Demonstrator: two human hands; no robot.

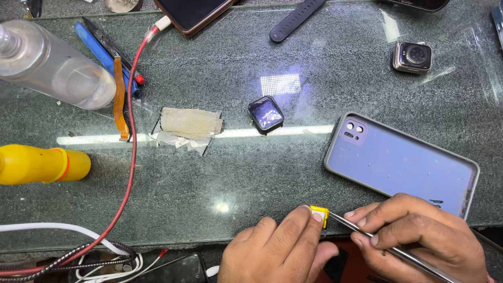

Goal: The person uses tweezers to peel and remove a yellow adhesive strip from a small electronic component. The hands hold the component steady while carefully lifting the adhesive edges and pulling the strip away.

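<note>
The glass-topped table [220,178] is carrying everything, and a lilac phone [401,162] is lying face down near its front edge, just beyond the right hand. A clear bottle [52,65] and a yellow bottle [39,165] are resting at the left, with a red cable [131,157] running between them toward the front. A scrap of tape [189,123] and a small watch screen [265,113] are sitting mid-table; a watch body [413,56] is lying far right.

At the front edge the left hand [275,251] is pinching a tiny yellow-wrapped part [319,215], its grip pressed together on it with the forefinger on top. The right hand [419,238] is closing its grip around metal tweezers [387,246], whose tips are meeting the part's side.

To do this well, I judge the left hand should be pinning the part firmly while the tweezers are working at a shallow angle with light pressure, since so small a piece could slip or tear.
</note>
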